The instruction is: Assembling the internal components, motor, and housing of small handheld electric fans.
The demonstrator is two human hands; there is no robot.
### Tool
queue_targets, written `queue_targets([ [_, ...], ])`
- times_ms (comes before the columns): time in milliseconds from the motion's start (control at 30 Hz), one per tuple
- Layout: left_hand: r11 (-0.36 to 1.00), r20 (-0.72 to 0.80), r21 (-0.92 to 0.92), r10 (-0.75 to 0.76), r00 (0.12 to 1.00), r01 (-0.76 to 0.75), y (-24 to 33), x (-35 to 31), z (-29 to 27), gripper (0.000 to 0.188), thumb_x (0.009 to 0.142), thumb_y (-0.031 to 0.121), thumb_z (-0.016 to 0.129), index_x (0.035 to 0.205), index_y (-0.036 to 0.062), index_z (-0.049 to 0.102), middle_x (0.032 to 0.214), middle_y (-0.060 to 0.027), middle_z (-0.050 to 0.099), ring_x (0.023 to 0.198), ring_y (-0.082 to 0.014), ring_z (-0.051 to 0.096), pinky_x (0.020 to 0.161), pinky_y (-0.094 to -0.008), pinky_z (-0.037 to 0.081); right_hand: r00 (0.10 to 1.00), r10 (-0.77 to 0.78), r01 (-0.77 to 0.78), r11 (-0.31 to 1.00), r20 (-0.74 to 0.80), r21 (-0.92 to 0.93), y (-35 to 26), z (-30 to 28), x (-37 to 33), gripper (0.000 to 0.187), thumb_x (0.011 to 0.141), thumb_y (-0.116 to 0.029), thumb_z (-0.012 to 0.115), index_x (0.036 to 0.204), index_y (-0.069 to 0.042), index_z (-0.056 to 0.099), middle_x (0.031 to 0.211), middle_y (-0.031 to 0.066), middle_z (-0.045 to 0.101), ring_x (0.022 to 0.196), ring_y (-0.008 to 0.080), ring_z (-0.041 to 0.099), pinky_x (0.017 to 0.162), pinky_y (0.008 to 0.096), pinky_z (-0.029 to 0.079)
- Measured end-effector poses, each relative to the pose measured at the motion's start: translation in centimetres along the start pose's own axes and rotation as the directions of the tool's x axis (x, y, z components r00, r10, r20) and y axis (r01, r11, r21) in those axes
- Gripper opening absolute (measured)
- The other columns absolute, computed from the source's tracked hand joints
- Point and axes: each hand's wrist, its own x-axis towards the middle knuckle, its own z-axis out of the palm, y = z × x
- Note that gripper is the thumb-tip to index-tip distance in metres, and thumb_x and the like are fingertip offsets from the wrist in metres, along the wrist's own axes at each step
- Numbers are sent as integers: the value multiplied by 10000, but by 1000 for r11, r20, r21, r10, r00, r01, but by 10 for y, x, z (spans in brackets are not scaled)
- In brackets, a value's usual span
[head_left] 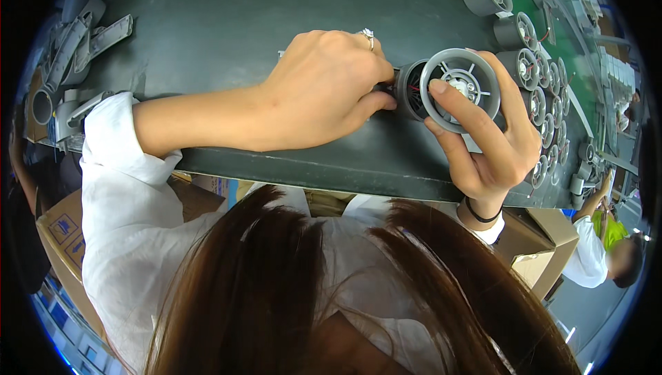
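By the right hand [498, 151], a grey spoked ring [467, 84] is held over the worktop [241, 16], its rim pinched between the thumb below and fingers round the far side, with one finger laid across the spokes. By the left hand [327, 89], thumb and forefinger are brought close together at the near-side edge of a dark grey cylinder [412, 96], in which red wire is seen; whether the edge or a wire is gripped there cannot be told. The cylinder lies just beside the ring and is partly covered by it; contact between the two cannot be confirmed.

For careful handling, the ring is probably best supported by its rim, with pressure kept off the spokes and hub. The wire should be kept clear of the edges, and the cylinder steadied from the left.

Farther out, similar grey housings [520, 68] are lined up on the right; loose grey parts [72, 51] are heaped on the left.
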Motion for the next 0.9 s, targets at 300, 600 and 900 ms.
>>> queue_targets([
  [300, 988, -8, -118, -96, 995, 95, 4, 5, 9, 83, 699, 56, 623, 724, -15, 658, 691, -201, 612, 662, -367, 600, 601, -439, 484, 1000, -3, 3, 1000, -7, -18, -1, 2, 0, 358, 528, -61, 748, 885, -47, 724, 1009, 242, 619, 796, 313, 667, 671, 318, 550],
  [600, 998, 32, 11, -69, 997, 68, 6, 5, 3, 132, 716, 78, 586, 735, -50, 557, 719, -214, 602, 674, -367, 607, 615, -437, 490, 996, 81, -76, 989, -35, 124, -2, 7, -1, 372, 547, -16, 757, 916, -2, 712, 1073, 262, 607, 887, 309, 656, 770, 329, 533],
  [900, 963, 36, 237, 125, 992, -130, -4, 3, 11, 191, 754, 127, 606, 817, -31, 519, 713, -182, 603, 679, -321, 621, 647, -393, 497, 929, 368, -300, 681, 42, 668, 13, 18, -9, 350, 630, 74, 754, 966, 67, 653, 1166, 235, 586, 1002, 233, 609, 879, 318, 483],
])
